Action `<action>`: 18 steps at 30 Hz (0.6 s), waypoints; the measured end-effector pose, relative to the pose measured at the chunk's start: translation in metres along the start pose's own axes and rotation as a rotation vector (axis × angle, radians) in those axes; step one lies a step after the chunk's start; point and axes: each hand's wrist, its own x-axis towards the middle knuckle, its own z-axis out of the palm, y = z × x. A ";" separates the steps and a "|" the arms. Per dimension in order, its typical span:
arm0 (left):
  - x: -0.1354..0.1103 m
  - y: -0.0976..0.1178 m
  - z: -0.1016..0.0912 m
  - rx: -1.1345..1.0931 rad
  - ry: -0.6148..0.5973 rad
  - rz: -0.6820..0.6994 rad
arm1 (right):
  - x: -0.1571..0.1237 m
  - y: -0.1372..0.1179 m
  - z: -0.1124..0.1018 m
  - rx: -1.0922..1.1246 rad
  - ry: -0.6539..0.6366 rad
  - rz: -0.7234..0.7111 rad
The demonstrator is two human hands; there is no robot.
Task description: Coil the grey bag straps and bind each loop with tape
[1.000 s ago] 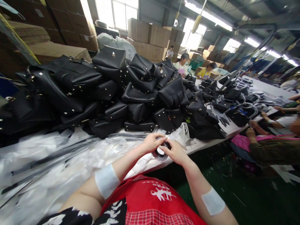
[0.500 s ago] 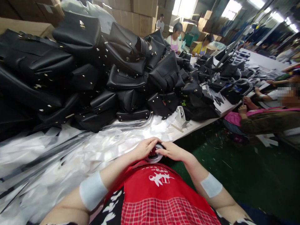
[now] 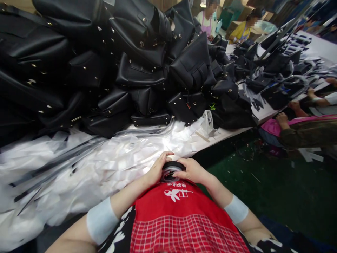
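Note:
Both my hands hold a roll of clear tape [image 3: 171, 170] just above the top of my red apron [image 3: 181, 218], close to my body. My left hand [image 3: 158, 168] curls around its left side, fingers closed over the rim. My right hand [image 3: 191, 170] grips its right side, fingers over the top edge. The roll's dark ring shows between the hands; its lower part is hidden by them.
A big heap of black handbags [image 3: 126, 66] fills the white table [image 3: 263, 114] ahead. Crumpled clear plastic bags [image 3: 79, 168] lie in front of the heap. A small tape dispenser [image 3: 209, 123] stands near the table edge. Other people sit at right [image 3: 302, 131] and at the far end.
My hands have drawn the tape roll back from the table edge to my apron. The view has tilted downward, so the ceiling and boxes have left the picture.

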 end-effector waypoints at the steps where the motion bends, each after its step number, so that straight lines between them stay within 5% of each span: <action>1: -0.001 0.001 -0.001 -0.004 -0.006 0.025 | 0.001 -0.003 -0.003 -0.033 0.003 -0.002; 5: -0.002 0.008 -0.004 0.034 -0.039 0.117 | 0.006 -0.007 -0.010 -0.034 -0.009 -0.013; 10: 0.008 0.013 -0.001 0.357 -0.068 0.204 | 0.017 0.008 -0.002 0.057 -0.054 -0.034; 13: 0.020 0.005 0.000 0.397 -0.051 0.086 | 0.024 0.039 0.011 0.147 -0.157 -0.036; 15: 0.028 -0.002 -0.002 0.354 -0.005 -0.027 | 0.027 0.071 0.014 0.113 -0.168 0.091; 18: 0.033 -0.010 -0.007 0.259 0.064 -0.162 | 0.029 0.127 -0.002 -0.098 0.033 0.374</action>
